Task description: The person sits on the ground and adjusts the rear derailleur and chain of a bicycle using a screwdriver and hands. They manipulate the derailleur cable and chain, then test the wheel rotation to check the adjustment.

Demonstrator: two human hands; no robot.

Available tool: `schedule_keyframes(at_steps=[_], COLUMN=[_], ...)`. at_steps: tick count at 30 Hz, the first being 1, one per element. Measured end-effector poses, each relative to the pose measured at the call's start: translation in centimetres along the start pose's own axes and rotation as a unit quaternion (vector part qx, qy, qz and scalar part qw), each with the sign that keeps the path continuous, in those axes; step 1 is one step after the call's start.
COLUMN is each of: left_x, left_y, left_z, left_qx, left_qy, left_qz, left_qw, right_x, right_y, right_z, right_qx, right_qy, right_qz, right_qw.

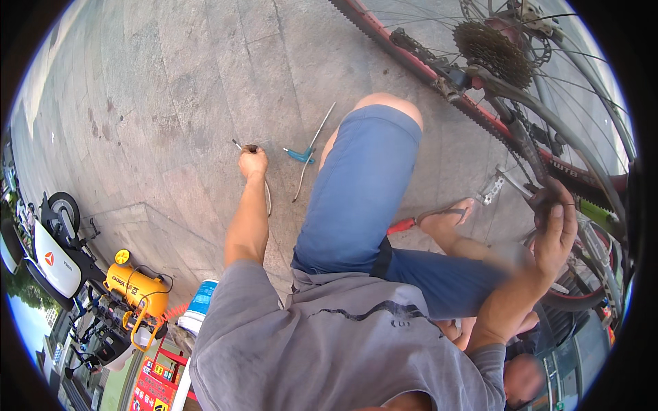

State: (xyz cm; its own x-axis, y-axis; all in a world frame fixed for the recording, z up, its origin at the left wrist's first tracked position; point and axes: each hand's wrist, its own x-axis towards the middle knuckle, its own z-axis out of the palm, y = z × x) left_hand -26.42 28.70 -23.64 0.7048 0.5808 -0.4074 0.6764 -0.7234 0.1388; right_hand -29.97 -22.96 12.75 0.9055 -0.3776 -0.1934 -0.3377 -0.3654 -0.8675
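My left hand (253, 162) is closed around a thin bendable grey tube, perhaps cable housing, held above the paving. Its dark tip sticks out past my fingers, and the tail (269, 198) hangs beside my forearm. To the right of that hand lies a teal T-handle hex key (299, 156) with a long metal shaft. Another thin grey length (300, 182) lies curved next to its handle. My right hand (556, 236) is at the bicycle's crank (514, 183), its darkened fingers closed by the frame; what they grip is hidden.
The bicycle's rear wheel with its cassette (493, 53) and red rim fills the upper right. A red-handled tool (401, 226) lies by a sandalled foot. At left are a yellow air compressor (137, 291), a blue-and-white bucket (200, 299) and a white scooter (58, 264). Another person is at lower right.
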Motion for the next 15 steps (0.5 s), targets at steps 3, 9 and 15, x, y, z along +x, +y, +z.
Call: schedule_keyframes(at_steps=[3,9,15], left_x=[0.9,0.2,1.8], left_y=[-2.2,-4.5,-6.8], left_z=[0.0,1.3,3.0], left_qx=[-0.044,-0.025,0.084], left_qy=[-0.012,0.012,-0.001], left_qz=[-0.024,-0.134,-0.092], left_qw=[0.999,0.991,0.992], right_x=[0.3,1.2,0.2], right_y=[0.6,1.1,0.3], right_z=[-0.7,-1.0,-0.5], right_qx=[0.015,0.046,0.029], right_qy=[-0.002,-0.038,-0.068], right_qz=[-0.009,-0.030,-0.069], right_qw=[1.000,0.998,0.995])
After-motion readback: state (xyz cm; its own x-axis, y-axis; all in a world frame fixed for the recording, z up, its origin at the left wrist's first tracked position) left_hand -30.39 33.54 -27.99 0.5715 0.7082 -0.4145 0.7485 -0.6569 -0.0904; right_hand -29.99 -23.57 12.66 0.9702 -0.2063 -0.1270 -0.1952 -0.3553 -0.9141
